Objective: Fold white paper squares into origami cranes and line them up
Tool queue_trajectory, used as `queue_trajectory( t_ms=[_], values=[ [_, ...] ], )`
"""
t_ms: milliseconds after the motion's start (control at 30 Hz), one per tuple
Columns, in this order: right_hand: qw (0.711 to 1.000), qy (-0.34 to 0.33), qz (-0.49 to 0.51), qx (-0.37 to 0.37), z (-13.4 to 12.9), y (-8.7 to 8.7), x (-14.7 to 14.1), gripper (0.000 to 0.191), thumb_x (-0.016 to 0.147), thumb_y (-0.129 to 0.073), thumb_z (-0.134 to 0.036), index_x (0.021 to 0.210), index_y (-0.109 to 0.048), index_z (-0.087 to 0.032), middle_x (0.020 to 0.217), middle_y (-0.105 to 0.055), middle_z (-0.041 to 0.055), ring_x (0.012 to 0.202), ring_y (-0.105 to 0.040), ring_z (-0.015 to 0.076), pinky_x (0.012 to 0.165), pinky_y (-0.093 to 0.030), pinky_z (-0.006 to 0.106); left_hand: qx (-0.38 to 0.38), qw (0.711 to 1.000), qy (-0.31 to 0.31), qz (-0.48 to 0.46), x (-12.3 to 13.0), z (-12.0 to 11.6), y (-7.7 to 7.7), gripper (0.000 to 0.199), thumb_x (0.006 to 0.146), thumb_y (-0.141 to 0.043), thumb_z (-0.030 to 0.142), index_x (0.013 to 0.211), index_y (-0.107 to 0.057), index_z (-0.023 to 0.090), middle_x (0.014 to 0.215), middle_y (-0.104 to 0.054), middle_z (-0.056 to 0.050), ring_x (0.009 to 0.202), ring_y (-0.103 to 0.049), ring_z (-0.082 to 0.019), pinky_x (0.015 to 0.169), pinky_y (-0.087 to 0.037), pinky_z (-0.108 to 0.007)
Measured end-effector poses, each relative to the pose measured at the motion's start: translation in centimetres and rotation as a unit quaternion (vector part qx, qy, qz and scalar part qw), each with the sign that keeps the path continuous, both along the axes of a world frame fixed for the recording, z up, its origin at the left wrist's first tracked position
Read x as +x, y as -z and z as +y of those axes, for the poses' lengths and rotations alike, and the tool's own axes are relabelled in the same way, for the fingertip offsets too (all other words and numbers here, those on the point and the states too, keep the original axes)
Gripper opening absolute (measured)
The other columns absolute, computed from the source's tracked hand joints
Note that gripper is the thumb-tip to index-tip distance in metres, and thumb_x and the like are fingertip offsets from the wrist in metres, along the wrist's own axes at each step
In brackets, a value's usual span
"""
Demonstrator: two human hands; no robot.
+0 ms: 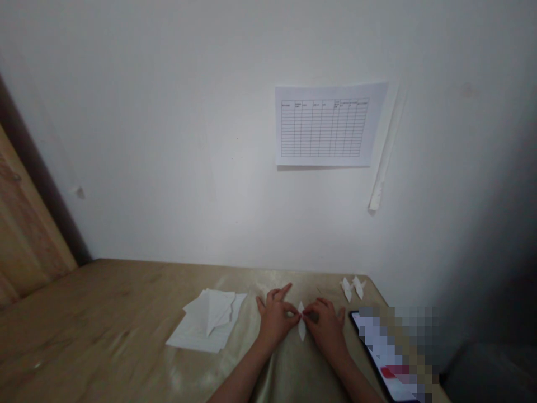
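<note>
My left hand [274, 316] pinches the left side of a small white folded paper piece [302, 331], thumb and forefinger together, its other fingers spread. From the other side my right hand [326, 324] grips the same piece between thumb and forefinger. The folded paper is narrow and pointed at both ends, and its middle is partly hidden by my fingertips. Two small folded paper figures [347, 290] with pointed tips lie beyond my right hand, near the table's back right corner. Left of my left hand rests a stack of white paper sheets [195, 330], with a creased sheet [218, 310] on top.
A phone [380, 358] with a lit screen, partly pixelated, lies along the right edge of the cloth-covered table [104, 336]. The white wall behind carries a printed table sheet [327, 129] and a peeling strip [384, 168]. Wooden boards [29, 224] stand at the far left.
</note>
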State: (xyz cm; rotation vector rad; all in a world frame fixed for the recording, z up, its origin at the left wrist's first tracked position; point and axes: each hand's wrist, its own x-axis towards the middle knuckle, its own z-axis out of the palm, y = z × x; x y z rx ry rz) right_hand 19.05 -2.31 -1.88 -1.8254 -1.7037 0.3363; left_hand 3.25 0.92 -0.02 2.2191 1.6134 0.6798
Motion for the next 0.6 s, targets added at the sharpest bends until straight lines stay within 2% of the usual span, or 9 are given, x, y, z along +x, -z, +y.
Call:
queue_trajectory(
  t_ms=[200,433,600],
  values=[
    [1.000,0.000,-0.024,0.008,-0.4,-0.5,-0.1,0.018,0.086,-0.059,-0.028,0.085,-0.077,-0.032,0.108,-0.074,0.0020,0.129,-0.048,0.0319,0.112,0.002,0.073,0.002,1.000,0.000,0.001,0.0,0.2,0.1,0.005,0.075,-0.077,0.032,0.076,-0.079,0.037,0.156,-0.043,0.011,0.140,-0.036,-0.035,0.110,-0.002,-0.079],
    [0.997,0.049,-0.050,0.020,-1.1,-1.4,-0.4,0.016,0.086,-0.064,-0.035,0.085,-0.080,-0.035,0.110,-0.070,0.0083,0.124,-0.048,0.0367,0.112,-0.014,0.069,0.004,1.000,0.011,0.013,-0.1,0.2,0.1,0.011,0.075,-0.077,0.036,0.083,-0.080,0.043,0.161,-0.033,0.012,0.141,-0.035,-0.036,0.111,0.001,-0.079],
    [0.995,0.055,-0.086,-0.003,-1.1,-1.7,-0.3,0.018,0.086,-0.064,-0.039,0.094,-0.080,-0.037,0.118,-0.066,0.0094,0.125,-0.047,0.0358,0.112,-0.017,0.065,-0.011,0.999,0.013,0.038,-0.3,0.0,-0.5,0.018,0.078,-0.075,0.041,0.095,-0.079,0.045,0.164,-0.025,0.011,0.142,-0.034,-0.037,0.112,0.002,-0.078]
  ],
)
